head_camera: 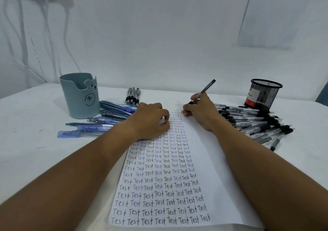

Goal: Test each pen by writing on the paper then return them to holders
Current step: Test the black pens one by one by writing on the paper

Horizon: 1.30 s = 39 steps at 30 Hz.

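A long white paper (211,159) lies down the middle of the table, filled on its left with columns of the word "Test". My right hand (200,111) grips a dark pen (205,88) with its tip at the paper's top right. My left hand (150,118) rests on the upper left of the paper with fingers curled, holding nothing. A grey-blue bear-faced holder (79,95) stands at the left. At the right stands a black mesh holder (262,94).
Several blue pens (99,122) lie heaped beside the bear holder. A pile of black pens (253,122) spreads below the mesh holder. A few black pens (133,95) lie together at the table's back. White cables hang on the wall at the left.
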Motion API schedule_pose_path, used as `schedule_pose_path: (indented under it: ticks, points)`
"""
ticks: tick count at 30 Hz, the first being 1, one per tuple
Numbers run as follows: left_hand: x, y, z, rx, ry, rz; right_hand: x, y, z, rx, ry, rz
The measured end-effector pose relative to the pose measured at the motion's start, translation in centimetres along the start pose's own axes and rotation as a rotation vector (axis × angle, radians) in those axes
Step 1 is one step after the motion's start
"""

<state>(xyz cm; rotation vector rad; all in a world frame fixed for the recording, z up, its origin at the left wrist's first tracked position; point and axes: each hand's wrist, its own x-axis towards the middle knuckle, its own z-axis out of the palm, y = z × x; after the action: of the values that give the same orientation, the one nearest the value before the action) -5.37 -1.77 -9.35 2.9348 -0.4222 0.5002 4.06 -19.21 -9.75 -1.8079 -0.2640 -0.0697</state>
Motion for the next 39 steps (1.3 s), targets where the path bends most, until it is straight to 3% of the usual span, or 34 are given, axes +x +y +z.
schedule_pose_path:
  ticks: [6, 11, 27, 33, 39]
  points:
    - [-0.1, -0.03, 0.1, -0.008, -0.008, -0.005, -0.17, -0.11, -0.36, 0.078, 0.018, 0.025]
    - [-0.1, -0.09, 0.1, -0.022, -0.004, -0.007, -0.31, -0.14, -0.21, -0.041, -0.017, -0.026]
    - [-0.16, -0.1, 0.1, -0.025, -0.008, -0.013, -0.17, -0.11, -0.18, -0.014, 0.004, -0.02]
    - [-0.17, -0.14, 0.0, -0.036, -0.012, -0.015, -0.1, -0.07, -0.53, 0.095, 0.044, 0.016]
    - [-0.22, -0.13, 0.06, -0.035, -0.016, -0.019, -0.19, -0.03, -0.05, -0.014, 0.059, -0.016]
